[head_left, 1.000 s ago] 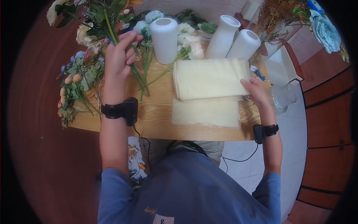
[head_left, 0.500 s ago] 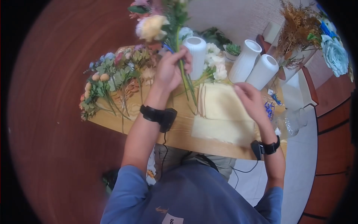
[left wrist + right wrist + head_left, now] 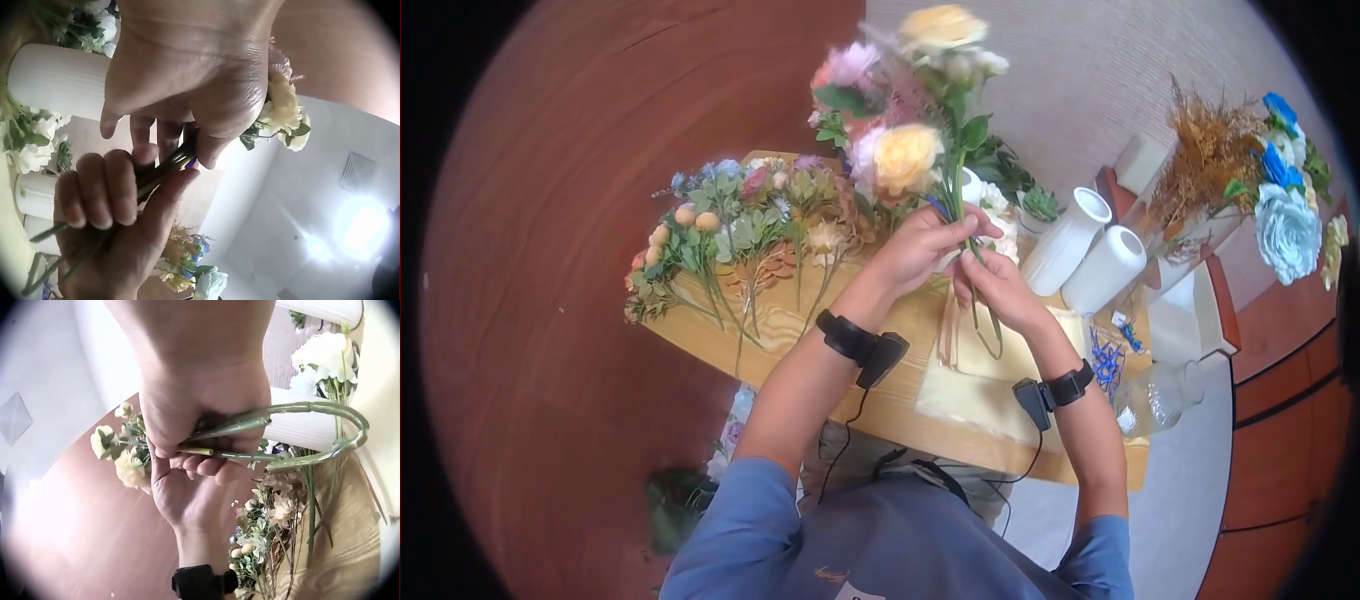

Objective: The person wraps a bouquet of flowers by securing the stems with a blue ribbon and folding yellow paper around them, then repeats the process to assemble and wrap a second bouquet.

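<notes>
A bouquet of artificial flowers (image 3: 905, 158), cream-yellow and pink blooms with green leaves, stands upright above the table. My left hand (image 3: 915, 253) grips its stems just under the flower heads, where a bit of blue tie (image 3: 937, 207) shows. Directly below, my right hand (image 3: 1002, 287) pinches the same stems, fingers curled round them in the left wrist view. One green stem (image 3: 312, 407) bends back in a loop beyond the right hand. Beneath the hands lie pale yellow wrapping sheets (image 3: 965, 395), partly covered by the right forearm.
Many flower stems (image 3: 735, 225) lie across the table's left side. Two white vases (image 3: 1065, 238) stand at the back right; a third is mostly hidden behind the bouquet. Blue ribbons (image 3: 1107, 360) and a glass jar (image 3: 1162, 397) sit near the right edge. Dried brown foliage (image 3: 1200, 165) rises behind.
My right hand has let go of the wrapping sheets and moved left onto the stems. My left hand has brought the bouquet rightward in front of me. The head view has shifted.
</notes>
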The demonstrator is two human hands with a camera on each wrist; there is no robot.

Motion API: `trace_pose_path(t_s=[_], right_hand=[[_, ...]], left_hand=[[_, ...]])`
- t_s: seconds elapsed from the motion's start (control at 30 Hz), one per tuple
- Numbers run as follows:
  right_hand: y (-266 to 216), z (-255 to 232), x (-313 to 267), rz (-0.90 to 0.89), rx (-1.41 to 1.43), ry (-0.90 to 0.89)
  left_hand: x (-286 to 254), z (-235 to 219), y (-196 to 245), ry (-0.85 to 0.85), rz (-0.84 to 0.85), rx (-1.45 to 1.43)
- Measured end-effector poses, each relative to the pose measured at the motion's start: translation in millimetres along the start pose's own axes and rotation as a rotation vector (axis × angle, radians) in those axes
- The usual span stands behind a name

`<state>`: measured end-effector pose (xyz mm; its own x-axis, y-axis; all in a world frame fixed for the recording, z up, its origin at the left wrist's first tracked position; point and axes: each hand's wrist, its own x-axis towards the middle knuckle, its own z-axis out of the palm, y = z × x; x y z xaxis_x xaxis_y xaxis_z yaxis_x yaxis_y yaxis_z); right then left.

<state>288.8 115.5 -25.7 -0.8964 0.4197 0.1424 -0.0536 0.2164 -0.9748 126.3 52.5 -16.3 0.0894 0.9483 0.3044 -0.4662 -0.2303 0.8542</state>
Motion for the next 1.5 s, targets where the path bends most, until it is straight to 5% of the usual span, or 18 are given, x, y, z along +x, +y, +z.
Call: trace_pose_path(t_s=[0.2,0.33,0.53,0.87,1.27,1.5], right_hand=[[-6,11,6,0.199,0.427,0.021],[-5,8,14,0.096,0.457,0.093],[-5,7,19,0.106,0.415,0.119],[8,4,17,0.118,0.358,0.194],[12,4,13,0.119,0.258,0.276],[19,-2,15,0.12,0.267,0.312]], left_hand=[[-1,-7,-2,0.025,0.072,0.042],[-6,-19,-1,0.08,0.093,-0.033],[0,-8,10,0.505,0.144,0.278],[9,-18,-6,0.515,0.208,0.416],[15,-19,-14,0.554,0.174,0.252],[13,-10,-19,0.568,0.301,0.376]])
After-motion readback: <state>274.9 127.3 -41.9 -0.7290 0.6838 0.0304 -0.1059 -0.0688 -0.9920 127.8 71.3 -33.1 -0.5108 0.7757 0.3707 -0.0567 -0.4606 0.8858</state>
